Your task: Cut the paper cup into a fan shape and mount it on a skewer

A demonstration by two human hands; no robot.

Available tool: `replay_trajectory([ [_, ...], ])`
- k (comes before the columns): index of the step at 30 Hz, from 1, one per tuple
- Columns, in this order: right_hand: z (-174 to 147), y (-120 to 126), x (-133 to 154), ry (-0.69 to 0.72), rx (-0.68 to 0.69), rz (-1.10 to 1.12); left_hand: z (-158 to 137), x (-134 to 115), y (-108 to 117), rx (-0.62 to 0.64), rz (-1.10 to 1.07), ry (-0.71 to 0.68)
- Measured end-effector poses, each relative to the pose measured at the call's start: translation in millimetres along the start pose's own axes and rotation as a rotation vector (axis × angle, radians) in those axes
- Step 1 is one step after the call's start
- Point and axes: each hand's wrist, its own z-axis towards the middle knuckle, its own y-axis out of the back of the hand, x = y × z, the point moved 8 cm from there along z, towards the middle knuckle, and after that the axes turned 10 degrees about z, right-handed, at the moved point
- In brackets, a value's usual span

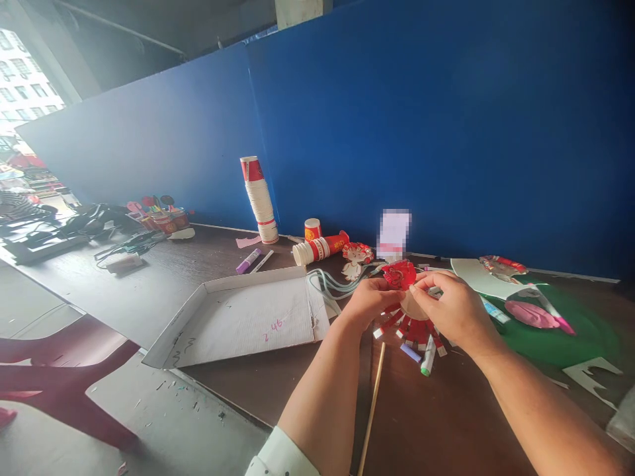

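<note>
My left hand (368,303) is closed on a small red cut-paper piece (399,274), perhaps cut from a printed cup. At the right edge of this piece, the thumb and forefinger of my right hand (454,309) are pinched together. Just below both hands is a paper cup cut into strips (413,325), its red, white-tipped strips fanned outward; my hands partly cover it. By the strips lie a green-ended marker (427,357) and a purple cap (410,353). A thin wooden stick (373,410) lies between my forearms.
An open white cardboard box lid (248,317) lies left of my arms. Behind it stand stacked paper cups (260,201), with more cups lying sideways (321,248). A pink balloon (530,314) and a green sheet (570,330) are at right. A blue partition (421,132) borders the table.
</note>
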Motion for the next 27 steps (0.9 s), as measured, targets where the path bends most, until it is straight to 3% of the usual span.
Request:
replay_trajectory([
  [9, -1, 0, 7, -0.037, 0.017, 0.063, 4, 4, -1, 0.01, -0.033, -0.037],
  [16, 1, 11, -21, -0.337, 0.029, 0.248, 1, -4, 3, -0.04, -0.033, -0.051],
  [27, -6, -5, -22, -0.387, 0.226, 0.259, 5, 0, 3, -0.03, 0.088, -0.091],
])
